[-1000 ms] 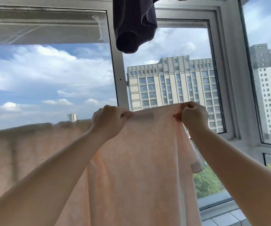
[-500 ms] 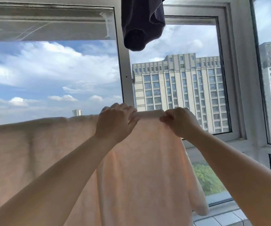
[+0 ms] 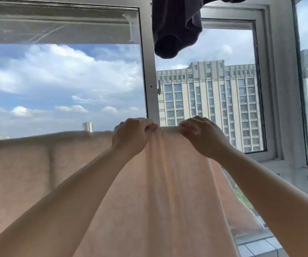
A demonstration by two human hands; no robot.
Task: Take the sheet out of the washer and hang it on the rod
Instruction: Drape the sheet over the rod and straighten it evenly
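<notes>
A pale peach sheet (image 3: 38, 164) hangs draped across the lower half of the view, its top edge running level from the left to the middle. The rod is hidden under that fold. My left hand (image 3: 132, 134) grips the sheet's top edge with curled fingers. My right hand (image 3: 203, 138) pinches the same edge a short way to the right. The cloth between and below the hands is gathered into vertical folds. The sheet's right end hangs loose below my right forearm.
A dark garment (image 3: 175, 26) hangs from above at the top centre. White window frames (image 3: 150, 80) stand just beyond the sheet, with high-rise buildings (image 3: 210, 101) and sky outside. A tiled ledge (image 3: 257, 245) lies at the bottom right.
My hands have come closer together along the sheet's top edge, bunching the cloth between them into folds. The right hand slid left.
</notes>
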